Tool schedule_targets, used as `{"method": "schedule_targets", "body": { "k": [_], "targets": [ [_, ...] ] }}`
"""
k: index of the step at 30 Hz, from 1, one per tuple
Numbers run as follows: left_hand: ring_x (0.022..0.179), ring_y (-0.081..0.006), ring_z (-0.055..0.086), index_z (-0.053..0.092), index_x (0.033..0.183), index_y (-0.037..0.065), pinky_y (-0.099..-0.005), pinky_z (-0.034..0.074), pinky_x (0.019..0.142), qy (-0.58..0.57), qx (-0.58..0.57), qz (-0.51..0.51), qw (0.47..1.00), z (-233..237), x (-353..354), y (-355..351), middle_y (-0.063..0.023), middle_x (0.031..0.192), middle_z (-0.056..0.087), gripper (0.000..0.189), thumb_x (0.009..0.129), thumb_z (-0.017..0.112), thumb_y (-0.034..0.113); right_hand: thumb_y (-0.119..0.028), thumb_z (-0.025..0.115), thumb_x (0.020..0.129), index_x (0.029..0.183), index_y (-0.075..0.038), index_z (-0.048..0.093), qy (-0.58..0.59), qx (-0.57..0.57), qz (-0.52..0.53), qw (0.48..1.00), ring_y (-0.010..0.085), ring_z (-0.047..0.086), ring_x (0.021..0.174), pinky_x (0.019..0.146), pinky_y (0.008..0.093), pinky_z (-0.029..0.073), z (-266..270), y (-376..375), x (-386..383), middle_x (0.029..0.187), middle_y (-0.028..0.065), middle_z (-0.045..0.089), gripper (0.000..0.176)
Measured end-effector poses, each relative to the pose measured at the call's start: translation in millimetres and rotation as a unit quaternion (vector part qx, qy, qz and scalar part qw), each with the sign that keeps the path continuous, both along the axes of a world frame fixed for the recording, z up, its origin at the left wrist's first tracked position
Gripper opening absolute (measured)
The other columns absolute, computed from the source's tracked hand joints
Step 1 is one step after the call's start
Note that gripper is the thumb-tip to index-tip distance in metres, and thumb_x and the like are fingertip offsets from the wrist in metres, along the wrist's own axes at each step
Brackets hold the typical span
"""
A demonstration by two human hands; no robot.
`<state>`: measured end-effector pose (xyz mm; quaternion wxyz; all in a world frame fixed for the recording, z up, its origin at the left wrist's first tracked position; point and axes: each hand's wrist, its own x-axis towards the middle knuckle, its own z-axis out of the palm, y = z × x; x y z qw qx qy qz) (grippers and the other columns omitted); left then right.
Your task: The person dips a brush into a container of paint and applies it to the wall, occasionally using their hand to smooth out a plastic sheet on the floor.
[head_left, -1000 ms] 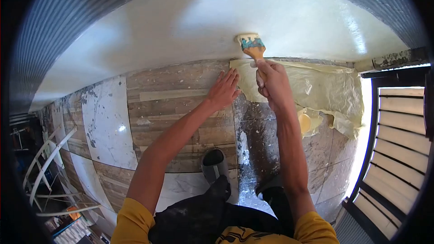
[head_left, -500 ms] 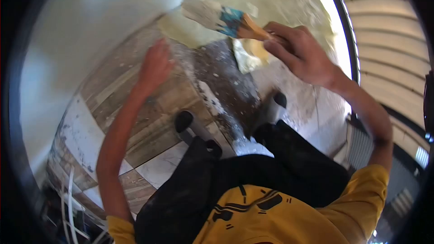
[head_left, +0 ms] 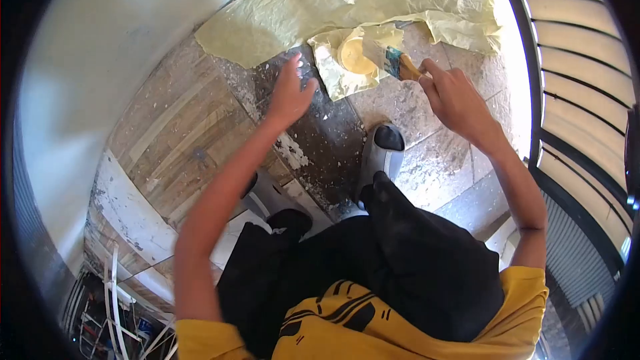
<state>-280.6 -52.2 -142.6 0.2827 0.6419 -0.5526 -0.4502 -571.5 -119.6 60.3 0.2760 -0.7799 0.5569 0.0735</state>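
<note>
My right hand (head_left: 460,100) grips a paintbrush (head_left: 395,62) by its wooden handle. Pale paint coats the bristles, and blue shows on the ferrule. The bristle end points left and overlaps a round container of cream-yellow paint (head_left: 357,60) in this view. Under that container lies a crumpled piece of yellow sheet (head_left: 338,85). To the left, my left hand (head_left: 291,95) hovers over a dark strip of floor (head_left: 327,135), fingers apart, holding nothing.
A long yellow plastic sheet (head_left: 287,17) runs along the base of the white wall (head_left: 133,40). Paint-spattered tiles (head_left: 180,127) surround my grey boots (head_left: 385,150). A barred dark metal frame (head_left: 537,93) stands at right; white metal rods (head_left: 115,300) are at lower left.
My right hand has lowered the paintbrush from near the wall to the paint container. My left hand has moved right, away from the wall. The view has shifted, and my feet have moved.
</note>
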Motion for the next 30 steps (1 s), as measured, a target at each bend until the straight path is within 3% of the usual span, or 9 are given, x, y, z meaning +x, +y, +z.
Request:
{"method": "schedule_targets", "body": {
  "k": [1,7,8,10,11,15,22,24,30],
  "targets": [
    [0.120,-0.0424,0.054,0.038,0.144,-0.003,-0.0446,0.042,0.106,0.044,0.025,0.084,0.995,-18,-22,-8,-0.0285,0.130,0.053,0.064,0.090,0.065,0.016,-0.016,0.054,0.098,0.105,0.002,0.060,0.005,-0.003,0.016,1.000,0.0471,0.063,0.081,0.078,0.0557,0.049,-3,-8,0,0.079,0.0283,0.063,0.020],
    [0.110,-0.0366,0.060,0.031,0.146,-0.004,-0.0446,0.047,0.097,0.023,-0.024,0.280,0.959,-49,-97,-28,-0.0283,0.125,0.057,0.065,0.094,0.062,0.020,-0.008,0.056,0.090,0.086,0.006,0.063,0.010,-0.039,0.150,0.988,0.0433,0.065,0.081,0.078,0.0532,0.052,-24,-36,21,0.081,0.0265,0.065,0.017],
    [0.110,-0.0366,0.060,0.031,0.146,-0.004,-0.0446,0.047,0.097,0.023,-0.019,0.288,0.957,-46,-99,-25,-0.0283,0.125,0.057,0.065,0.094,0.062,0.020,-0.008,0.056,0.090,0.086,0.006,0.063,0.011,-0.034,0.158,0.987,0.0433,0.065,0.081,0.078,0.0532,0.052,-26,-38,28,0.081,0.0265,0.065,0.017],
    [0.102,-0.0315,0.062,0.029,0.146,-0.005,-0.0420,0.049,0.090,0.164,0.070,0.300,0.937,-13,-97,-29,-0.0247,0.114,0.061,0.064,0.096,0.060,0.021,-0.006,0.057,0.088,0.087,0.004,0.065,0.049,-0.064,0.224,0.971,0.0404,0.067,0.080,0.076,0.0515,0.054,-29,-46,42,0.083,0.0247,0.067,0.013],
    [0.095,-0.0274,0.063,0.033,0.144,-0.005,-0.0398,0.050,0.085,0.133,0.060,0.298,0.943,-9,-99,-30,-0.0203,0.107,0.063,0.058,0.098,0.058,0.021,-0.006,0.057,0.088,0.087,0.004,0.065,0.047,-0.062,0.231,0.970,0.0404,0.067,0.080,0.076,0.0515,0.054,-36,-51,44,0.083,0.0247,0.067,0.013],
    [0.095,-0.0238,0.061,0.045,0.137,-0.006,-0.0381,0.049,0.086,0.173,0.053,0.303,0.936,-6,-108,-27,-0.0168,0.106,0.062,0.048,0.101,0.055,0.024,-0.006,0.060,0.086,0.087,0.001,0.068,0.069,-0.062,0.274,0.957,0.0373,0.069,0.082,0.072,0.0481,0.056,-60,-70,52,0.085,0.0217,0.068,0.011],
    [0.099,-0.0210,0.058,0.048,0.138,-0.002,-0.0362,0.048,0.088,0.225,0.036,0.300,0.926,-14,-114,-26,-0.0166,0.118,0.058,0.046,0.102,0.052,0.026,-0.006,0.062,0.084,0.086,0.000,0.070,-0.006,-0.102,0.298,0.949,0.0379,0.071,0.083,0.072,0.0475,0.057,-76,-80,45,0.085,0.0219,0.070,0.011],
    [0.100,-0.0198,0.057,0.051,0.135,-0.003,-0.0360,0.048,0.090,0.253,0.031,0.298,0.920,-14,-117,-25,-0.0148,0.116,0.058,0.043,0.104,0.051,0.026,-0.007,0.062,0.084,0.088,0.001,0.070,0.024,-0.070,0.286,0.955,0.0387,0.071,0.084,0.073,0.0478,0.057,-76,-82,46,0.086,0.0222,0.070,0.012],
    [0.104,-0.0281,0.055,0.057,0.119,-0.005,-0.0382,0.043,0.095,0.126,0.011,0.256,0.958,-6,-117,-17,-0.0164,0.111,0.055,0.035,0.104,0.051,0.025,-0.009,0.058,0.086,0.080,0.008,0.067,0.002,0.015,0.184,0.983,0.0419,0.066,0.075,0.072,0.0499,0.053,-93,-84,36,0.076,0.0266,0.066,0.021]
  ]
}}
